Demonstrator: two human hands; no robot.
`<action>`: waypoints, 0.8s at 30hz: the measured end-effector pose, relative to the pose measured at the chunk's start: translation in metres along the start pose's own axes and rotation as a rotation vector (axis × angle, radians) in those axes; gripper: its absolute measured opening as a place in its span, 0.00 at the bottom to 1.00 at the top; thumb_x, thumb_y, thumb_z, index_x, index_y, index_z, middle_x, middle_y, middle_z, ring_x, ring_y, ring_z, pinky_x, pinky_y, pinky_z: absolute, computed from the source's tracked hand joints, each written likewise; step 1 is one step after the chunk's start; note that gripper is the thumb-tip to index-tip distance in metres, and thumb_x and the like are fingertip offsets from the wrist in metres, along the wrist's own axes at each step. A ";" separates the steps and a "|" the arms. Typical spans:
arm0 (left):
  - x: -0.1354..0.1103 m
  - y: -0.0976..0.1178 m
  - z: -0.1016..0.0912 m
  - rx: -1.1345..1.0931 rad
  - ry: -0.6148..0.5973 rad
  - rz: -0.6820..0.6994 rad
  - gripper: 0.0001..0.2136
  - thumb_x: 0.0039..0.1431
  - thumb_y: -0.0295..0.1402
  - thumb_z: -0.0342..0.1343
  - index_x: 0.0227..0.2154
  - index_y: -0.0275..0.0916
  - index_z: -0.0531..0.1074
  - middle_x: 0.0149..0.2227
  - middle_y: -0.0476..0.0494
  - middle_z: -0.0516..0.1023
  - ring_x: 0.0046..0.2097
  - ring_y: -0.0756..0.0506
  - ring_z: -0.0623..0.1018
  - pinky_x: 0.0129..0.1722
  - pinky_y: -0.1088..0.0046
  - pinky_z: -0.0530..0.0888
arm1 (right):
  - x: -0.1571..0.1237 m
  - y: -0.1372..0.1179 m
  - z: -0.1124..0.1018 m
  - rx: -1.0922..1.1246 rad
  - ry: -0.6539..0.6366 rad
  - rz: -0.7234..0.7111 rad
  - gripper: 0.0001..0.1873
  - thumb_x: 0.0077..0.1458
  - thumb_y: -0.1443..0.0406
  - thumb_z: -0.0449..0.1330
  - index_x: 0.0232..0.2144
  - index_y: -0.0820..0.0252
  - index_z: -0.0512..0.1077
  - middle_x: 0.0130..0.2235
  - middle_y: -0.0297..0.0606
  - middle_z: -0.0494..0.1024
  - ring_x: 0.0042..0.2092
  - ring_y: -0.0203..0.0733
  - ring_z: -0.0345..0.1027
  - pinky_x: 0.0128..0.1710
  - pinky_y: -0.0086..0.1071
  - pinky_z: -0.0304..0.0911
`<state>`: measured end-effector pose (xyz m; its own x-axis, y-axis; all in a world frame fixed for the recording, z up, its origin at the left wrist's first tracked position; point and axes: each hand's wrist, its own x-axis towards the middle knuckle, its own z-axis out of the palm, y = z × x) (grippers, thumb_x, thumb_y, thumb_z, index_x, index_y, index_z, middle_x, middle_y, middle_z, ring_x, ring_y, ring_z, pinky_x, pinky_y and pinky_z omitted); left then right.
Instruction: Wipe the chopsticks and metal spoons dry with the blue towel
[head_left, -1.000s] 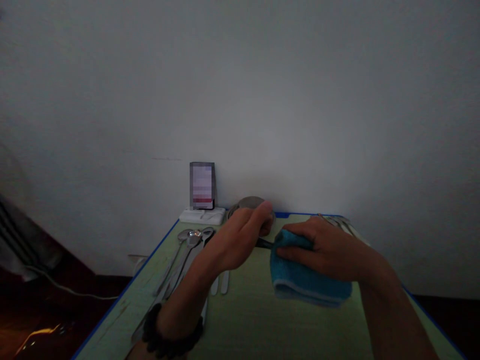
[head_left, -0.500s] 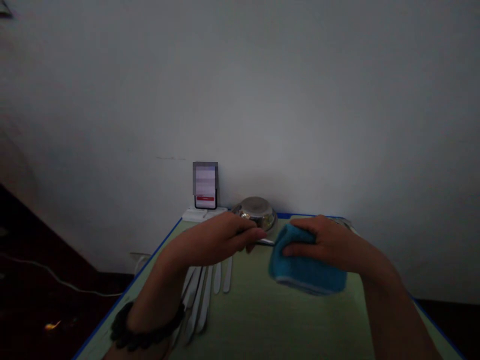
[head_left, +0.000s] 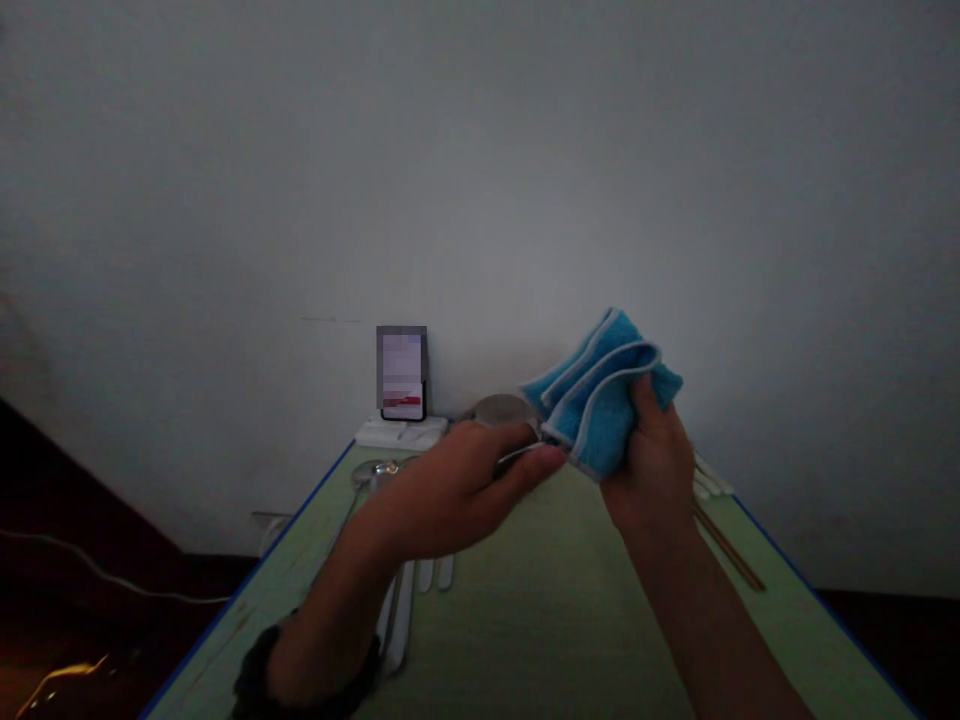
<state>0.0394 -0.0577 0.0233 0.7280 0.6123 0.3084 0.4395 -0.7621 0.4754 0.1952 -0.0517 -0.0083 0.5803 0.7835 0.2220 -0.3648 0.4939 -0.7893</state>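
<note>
My right hand (head_left: 652, 465) grips a blue towel (head_left: 611, 400) with pale edging, its folds raised above the table. Between the thumb and fingers of my left hand (head_left: 457, 480) is a thin metal utensil (head_left: 519, 452). Its far end reaches the towel's lower left corner, so I cannot tell its kind. Behind my left fingers an upturned metal bowl (head_left: 504, 409) is partly hidden. Several pieces of metal cutlery (head_left: 403, 620) lie under and beside my left forearm, with a round spoon bowl (head_left: 367, 472) showing near the table's left edge.
A phone (head_left: 403, 375) stands upright on a white base (head_left: 397, 433) at the back left. Brown chopsticks (head_left: 729, 548) and pale handles (head_left: 712, 475) lie along the right side of the green table (head_left: 540, 610). A wall (head_left: 480, 200) rises behind.
My right hand has turned over and lifted the towel, and its folds now fan open toward my left hand. My left hand has moved slightly right, up to the towel. Chopsticks at right are uncovered.
</note>
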 end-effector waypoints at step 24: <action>-0.024 -0.020 -0.032 -0.071 0.106 -0.181 0.23 0.61 0.44 0.38 0.14 0.38 0.57 0.14 0.54 0.54 0.17 0.54 0.55 0.16 0.78 0.53 | 0.017 -0.040 -0.032 -0.760 -0.762 -0.140 0.10 0.50 0.59 0.57 0.34 0.57 0.71 0.31 0.32 0.75 0.32 0.35 0.67 0.32 0.30 0.62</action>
<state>-0.0038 -0.0499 0.0327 0.5794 0.7596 0.2956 0.5172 -0.6228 0.5870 0.2429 -0.0702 0.0094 -0.1188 0.8959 0.4280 0.3686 0.4401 -0.8188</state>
